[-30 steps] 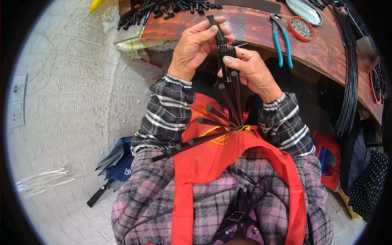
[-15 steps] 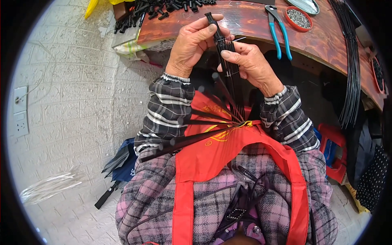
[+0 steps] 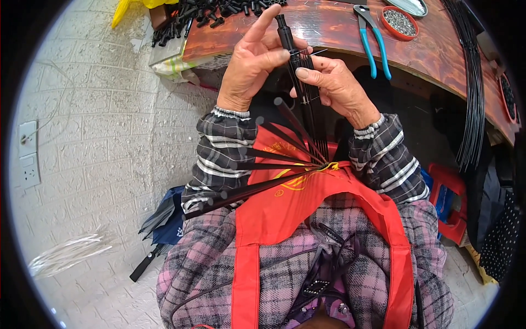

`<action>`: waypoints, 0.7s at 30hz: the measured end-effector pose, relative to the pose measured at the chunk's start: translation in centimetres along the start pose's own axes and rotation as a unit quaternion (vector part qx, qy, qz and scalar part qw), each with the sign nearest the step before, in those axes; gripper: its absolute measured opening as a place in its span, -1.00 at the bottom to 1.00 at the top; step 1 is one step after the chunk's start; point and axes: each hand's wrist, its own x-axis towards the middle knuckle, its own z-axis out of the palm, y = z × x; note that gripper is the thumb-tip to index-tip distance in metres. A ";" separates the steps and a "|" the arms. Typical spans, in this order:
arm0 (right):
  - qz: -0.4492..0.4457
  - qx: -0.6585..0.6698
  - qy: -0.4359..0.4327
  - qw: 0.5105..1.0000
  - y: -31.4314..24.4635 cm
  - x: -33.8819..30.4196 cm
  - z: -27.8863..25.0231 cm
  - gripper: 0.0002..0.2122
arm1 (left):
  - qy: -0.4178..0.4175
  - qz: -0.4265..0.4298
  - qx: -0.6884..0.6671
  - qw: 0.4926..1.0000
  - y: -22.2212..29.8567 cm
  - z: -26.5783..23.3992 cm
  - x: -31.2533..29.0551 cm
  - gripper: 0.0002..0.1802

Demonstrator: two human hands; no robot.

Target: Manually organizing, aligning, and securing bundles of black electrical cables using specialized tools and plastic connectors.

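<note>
In front of me stands a black umbrella frame (image 3: 313, 120), a bundle of thin ribs topped by a black plastic tubular piece (image 3: 285, 36). My left hand (image 3: 244, 68) grips it just below that piece: the thumb presses from the front, other fingers show behind, and the index finger points up. Lower down, my right hand (image 3: 341, 88) pinches the ribs between thumb and fingers. A thin wire (image 3: 319, 52) sticks out sideways above the right thumb. Several dark ribs (image 3: 274, 164) fan out to the left over my red apron (image 3: 279, 219).
On the wooden bench (image 3: 329, 27) lie black plastic tubes (image 3: 203, 13), pliers with teal handles (image 3: 372, 41) and a red dish of small metal bits (image 3: 400, 23). Long black wires (image 3: 471, 109) hang over its right edge. A folded blue umbrella (image 3: 164, 219) leans by the white wall (image 3: 104, 126).
My left hand has slid down from the top of the tubular piece, and its index finger has lifted. The right hand keeps its hold on the ribs.
</note>
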 end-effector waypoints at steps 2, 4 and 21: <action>-0.002 0.005 -0.005 1.000 -0.1 0.1 0.2 -0.72 | 0.021 -0.005 -0.051 0.998 -2.0 1.0 -2.4 -0.40; -0.002 0.004 -0.006 1.000 -0.1 0.1 0.4 -0.72 | 0.042 -0.009 -0.102 0.994 -2.8 1.1 -3.3 -0.42; -0.013 0.017 -0.019 1.000 -0.9 -0.5 1.1 -0.67 | -0.044 0.016 -0.110 0.993 -4.1 -0.4 -3.2 -0.34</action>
